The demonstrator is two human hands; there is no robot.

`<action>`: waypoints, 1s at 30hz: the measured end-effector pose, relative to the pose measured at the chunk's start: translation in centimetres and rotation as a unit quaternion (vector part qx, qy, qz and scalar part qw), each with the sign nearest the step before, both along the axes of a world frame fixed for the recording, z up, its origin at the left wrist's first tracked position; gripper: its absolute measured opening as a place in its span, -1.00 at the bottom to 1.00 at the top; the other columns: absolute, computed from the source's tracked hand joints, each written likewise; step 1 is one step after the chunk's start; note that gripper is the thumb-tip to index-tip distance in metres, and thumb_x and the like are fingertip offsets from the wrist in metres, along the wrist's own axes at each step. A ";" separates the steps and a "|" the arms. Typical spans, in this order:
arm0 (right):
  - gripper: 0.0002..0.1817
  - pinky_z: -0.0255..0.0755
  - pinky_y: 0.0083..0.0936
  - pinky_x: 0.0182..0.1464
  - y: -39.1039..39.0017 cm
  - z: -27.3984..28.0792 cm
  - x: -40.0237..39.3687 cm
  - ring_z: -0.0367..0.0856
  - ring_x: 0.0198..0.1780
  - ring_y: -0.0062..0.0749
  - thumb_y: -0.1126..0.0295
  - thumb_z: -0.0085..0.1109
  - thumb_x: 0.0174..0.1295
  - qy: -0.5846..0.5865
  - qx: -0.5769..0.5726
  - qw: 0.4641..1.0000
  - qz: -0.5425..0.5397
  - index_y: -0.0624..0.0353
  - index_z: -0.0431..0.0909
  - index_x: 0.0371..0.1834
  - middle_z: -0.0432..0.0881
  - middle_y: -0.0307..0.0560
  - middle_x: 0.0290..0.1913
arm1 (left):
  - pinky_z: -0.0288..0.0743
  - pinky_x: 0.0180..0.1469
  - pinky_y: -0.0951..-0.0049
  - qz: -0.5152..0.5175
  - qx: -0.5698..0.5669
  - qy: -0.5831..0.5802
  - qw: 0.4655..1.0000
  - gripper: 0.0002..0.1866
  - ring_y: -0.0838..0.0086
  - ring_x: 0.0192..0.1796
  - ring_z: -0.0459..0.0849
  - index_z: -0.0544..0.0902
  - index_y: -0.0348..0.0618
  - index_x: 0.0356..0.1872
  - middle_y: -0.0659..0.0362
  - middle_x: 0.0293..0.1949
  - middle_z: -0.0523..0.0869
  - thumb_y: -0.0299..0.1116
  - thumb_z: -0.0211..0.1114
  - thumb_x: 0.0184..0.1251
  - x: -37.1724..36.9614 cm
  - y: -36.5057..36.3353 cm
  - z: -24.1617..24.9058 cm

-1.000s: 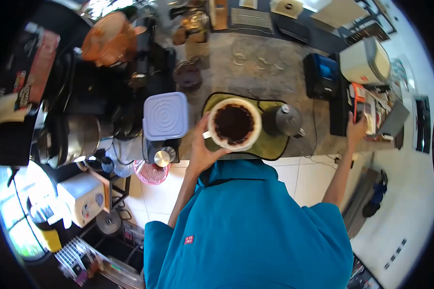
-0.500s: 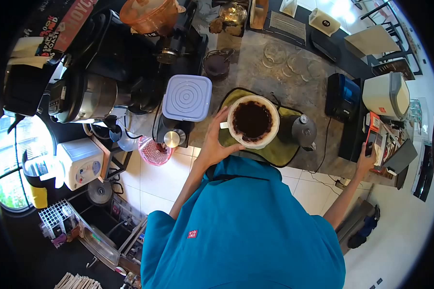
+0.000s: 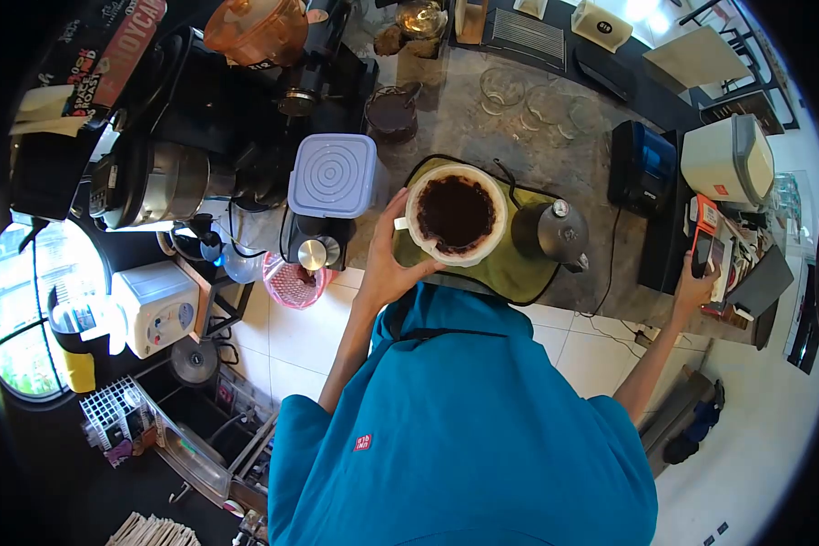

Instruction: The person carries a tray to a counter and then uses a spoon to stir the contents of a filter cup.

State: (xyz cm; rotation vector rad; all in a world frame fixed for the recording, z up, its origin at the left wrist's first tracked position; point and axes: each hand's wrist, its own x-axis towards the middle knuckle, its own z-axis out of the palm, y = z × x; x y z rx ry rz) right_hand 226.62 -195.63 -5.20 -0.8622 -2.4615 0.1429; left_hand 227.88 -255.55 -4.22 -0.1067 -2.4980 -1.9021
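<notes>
A white coffee dripper [image 3: 412, 238] holds a paper filter [image 3: 496, 238] with dark wet coffee grounds [image 3: 455, 215] in it. My left hand [image 3: 389, 266] curls round the dripper's near left side, thumb along the front and fingers by its small handle. Whatever the dripper stands on is hidden beneath it. Just right of it, a dark gooseneck kettle [image 3: 551, 233] with a dial on its lid stands on the green mat [image 3: 519, 280]. Far to the right, my right hand [image 3: 696, 287] grips a dark, flat, phone-like object [image 3: 712, 255] beside an orange-and-white box [image 3: 703, 218].
A lidded lilac container [image 3: 334, 173] and a glass jug [image 3: 392, 114] of dark liquid lie to the left. Several clear glasses [image 3: 543, 105] stand at the back. A black-and-blue device [image 3: 643, 168] sits at right, its cord [image 3: 610, 264] running over the counter edge.
The view has shifted slightly, so the dripper, kettle and mat appear farther left. My left hand stays on the dripper. My right hand has moved a little at the dark flat object.
</notes>
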 end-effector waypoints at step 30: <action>-0.90 0.58 -0.25 -0.13 -50.8 1.6 -24.9 0.71 -0.28 -0.03 0.44 0.35 -0.11 -0.183 -0.135 0.764 0.604 0.23 0.68 -0.54 0.70 0.04 -0.47 | 0.30 0.19 0.42 0.036 0.152 0.051 0.986 -0.75 0.39 0.07 0.50 0.54 -0.29 -0.18 0.06 -0.01 0.58 -0.27 0.10 0.49 -1.1 -0.8 -0.7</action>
